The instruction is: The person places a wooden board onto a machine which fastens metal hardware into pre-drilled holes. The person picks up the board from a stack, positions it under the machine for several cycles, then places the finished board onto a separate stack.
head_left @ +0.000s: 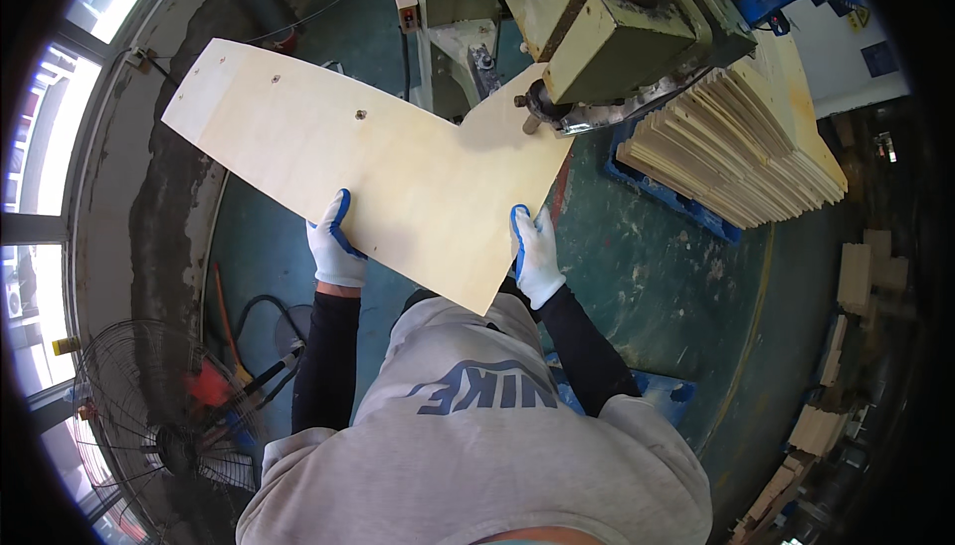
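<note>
A large L-shaped plywood panel (398, 182) lies across the view in front of me, pale, with a few dark marks along its far edge. My left hand (336, 242), in a white glove with blue coating, grips the panel's near edge, thumb on top and the other fingers hidden beneath. On the right edge, near the close corner, my right hand (537, 255) in a matching glove holds it the same way. The panel's far right arm reaches under the head of a green machine (622, 58), close to its spindle (537, 107).
Right of the machine, a tall stack of cut plywood panels (736, 147) stands on a blue pallet (667, 195). A wire floor fan (169, 436) is at lower left, by the wall and windows. Wood pieces (856, 276) line the far right. Hoses lie near the fan.
</note>
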The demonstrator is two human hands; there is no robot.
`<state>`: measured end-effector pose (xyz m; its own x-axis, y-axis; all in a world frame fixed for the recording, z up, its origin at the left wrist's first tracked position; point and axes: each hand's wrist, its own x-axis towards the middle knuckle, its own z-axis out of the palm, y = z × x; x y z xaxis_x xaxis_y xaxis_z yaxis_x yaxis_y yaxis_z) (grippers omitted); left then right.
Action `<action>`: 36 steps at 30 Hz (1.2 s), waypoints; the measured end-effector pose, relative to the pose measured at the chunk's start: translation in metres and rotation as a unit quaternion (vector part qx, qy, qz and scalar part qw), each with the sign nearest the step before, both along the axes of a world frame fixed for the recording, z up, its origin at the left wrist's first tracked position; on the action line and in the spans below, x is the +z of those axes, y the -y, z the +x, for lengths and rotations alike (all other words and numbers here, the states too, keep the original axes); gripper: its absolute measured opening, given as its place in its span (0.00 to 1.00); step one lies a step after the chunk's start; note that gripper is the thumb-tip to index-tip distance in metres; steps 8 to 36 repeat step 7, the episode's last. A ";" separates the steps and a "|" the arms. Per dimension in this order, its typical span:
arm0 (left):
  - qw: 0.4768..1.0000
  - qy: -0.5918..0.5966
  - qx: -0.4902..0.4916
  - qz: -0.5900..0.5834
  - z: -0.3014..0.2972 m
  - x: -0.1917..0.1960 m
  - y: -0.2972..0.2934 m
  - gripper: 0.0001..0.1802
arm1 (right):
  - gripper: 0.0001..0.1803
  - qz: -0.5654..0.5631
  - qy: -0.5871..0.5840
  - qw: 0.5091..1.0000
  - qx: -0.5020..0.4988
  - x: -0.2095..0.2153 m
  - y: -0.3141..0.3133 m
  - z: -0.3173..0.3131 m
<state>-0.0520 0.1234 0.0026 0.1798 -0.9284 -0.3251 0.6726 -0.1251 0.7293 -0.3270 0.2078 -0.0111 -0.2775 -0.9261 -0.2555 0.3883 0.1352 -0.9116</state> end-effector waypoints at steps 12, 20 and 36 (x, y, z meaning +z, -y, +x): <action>1.000 -0.009 0.001 -0.010 0.000 0.003 -0.001 0.22 | 0.28 -0.002 0.139 0.990 0.028 0.023 0.021 -0.019; 1.000 -0.009 0.001 -0.010 0.000 0.003 -0.001 0.22 | 0.28 -0.002 0.139 0.990 0.028 0.023 0.021 -0.019; 1.000 -0.009 0.001 -0.010 0.000 0.003 -0.001 0.22 | 0.28 -0.002 0.139 0.990 0.028 0.023 0.021 -0.019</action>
